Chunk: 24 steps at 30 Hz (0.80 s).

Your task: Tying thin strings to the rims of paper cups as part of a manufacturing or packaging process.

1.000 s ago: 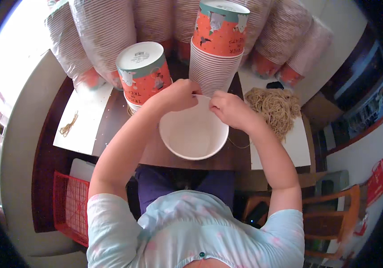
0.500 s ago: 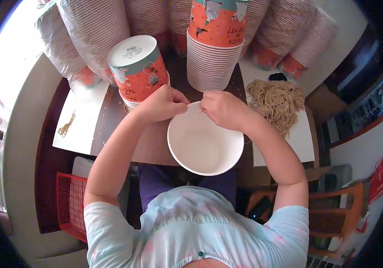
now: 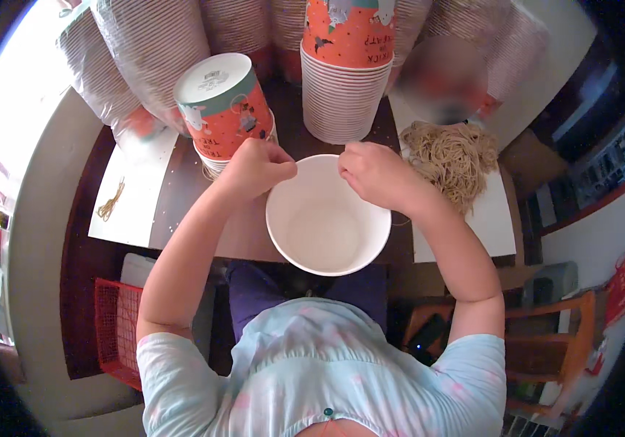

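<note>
A white paper bucket [image 3: 328,222] stands in front of me at the table's near edge, its open mouth towards me and its inside bare. My left hand [image 3: 258,169] is closed in a pinch at the far left of its rim. At the far right of the rim, the fingers of my right hand [image 3: 379,175] are curled in and pressed together. What either hand pinches is hidden or too fine to make out. Beyond my left hand, a short stack of upside-down orange and teal buckets [image 3: 243,116] leans slightly. A taller upside-down stack [image 3: 345,95] rises behind the white bucket.
A tangled heap of beige cord [image 3: 452,164] lies on a white board [image 3: 498,233] at the right. Several loose strands of cord [image 3: 111,202] rest on the left board [image 3: 134,167]. Wrapped bucket stacks [image 3: 156,58] line the back. A red basket [image 3: 117,324] is at lower left.
My hands have moved apart along the rim, the left one leftward and the right one rightward. The white bucket has shifted slightly left and away from me.
</note>
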Available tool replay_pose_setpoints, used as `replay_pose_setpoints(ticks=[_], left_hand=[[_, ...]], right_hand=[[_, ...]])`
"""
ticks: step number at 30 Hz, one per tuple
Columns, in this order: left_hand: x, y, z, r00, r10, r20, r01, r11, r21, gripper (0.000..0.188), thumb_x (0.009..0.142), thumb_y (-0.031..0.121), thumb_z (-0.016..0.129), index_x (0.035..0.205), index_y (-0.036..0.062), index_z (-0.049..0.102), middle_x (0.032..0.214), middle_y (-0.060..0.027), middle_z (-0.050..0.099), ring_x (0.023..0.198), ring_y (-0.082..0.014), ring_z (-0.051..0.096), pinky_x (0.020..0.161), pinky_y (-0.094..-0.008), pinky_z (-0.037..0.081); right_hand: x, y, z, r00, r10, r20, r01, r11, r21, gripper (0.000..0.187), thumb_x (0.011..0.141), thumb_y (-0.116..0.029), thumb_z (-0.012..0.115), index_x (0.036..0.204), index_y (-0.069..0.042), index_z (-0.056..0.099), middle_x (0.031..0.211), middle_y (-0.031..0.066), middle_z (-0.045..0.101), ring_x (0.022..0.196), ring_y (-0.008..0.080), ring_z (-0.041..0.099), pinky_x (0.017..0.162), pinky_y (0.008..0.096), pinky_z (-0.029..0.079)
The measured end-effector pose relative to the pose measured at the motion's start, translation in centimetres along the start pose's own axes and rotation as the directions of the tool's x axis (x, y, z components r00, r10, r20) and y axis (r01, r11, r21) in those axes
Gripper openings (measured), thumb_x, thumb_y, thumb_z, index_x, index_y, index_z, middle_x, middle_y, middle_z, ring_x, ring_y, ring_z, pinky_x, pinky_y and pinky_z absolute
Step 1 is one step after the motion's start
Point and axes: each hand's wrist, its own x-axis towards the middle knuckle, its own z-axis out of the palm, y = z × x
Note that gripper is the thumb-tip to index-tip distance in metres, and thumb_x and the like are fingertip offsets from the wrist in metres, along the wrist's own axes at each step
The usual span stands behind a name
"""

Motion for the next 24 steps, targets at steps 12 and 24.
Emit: replay_pose_setpoints(ticks=[12, 24], left_hand=[[-0.7, 0.8, 0.1, 0.998, 0.056, 0.019, -0.058, 0.986, 0.154, 0.022, 0.066, 0.013, 0.066, 0.077, -0.0056, 0.067, 0.065, -0.0126, 0.065, 0.06, -0.0168, 0.062, 0.059, -0.0308, 0.05], [-3.0, -0.2, 1.7, 0.99, 0.138, -0.012, -0.137, 0.986, 0.09, 0.038, 0.072, 0.018, 0.072, 0.102, -0.0034, 0.062, 0.084, -0.0096, 0.066, 0.07, -0.0184, 0.063, 0.065, -0.0306, 0.051]], right_hand=[[0.2, -0.7, 0.6, 0.996, -0.034, -0.082, 0.033, 0.999, -0.01, 0.008, 0.08, -0.007, 0.058, 0.078, 0.0, 0.057, 0.081, 0.0135, 0.055, 0.078, 0.0319, 0.058, 0.069, 0.0422, 0.048], [1.6, 0.4, 1.0, 0.967, -0.109, -0.232, 0.109, 0.994, -0.012, 0.008, 0.079, -0.008, 0.061, 0.079, 0.0, 0.061, 0.084, 0.0109, 0.056, 0.081, 0.0301, 0.058, 0.07, 0.0398, 0.048]])
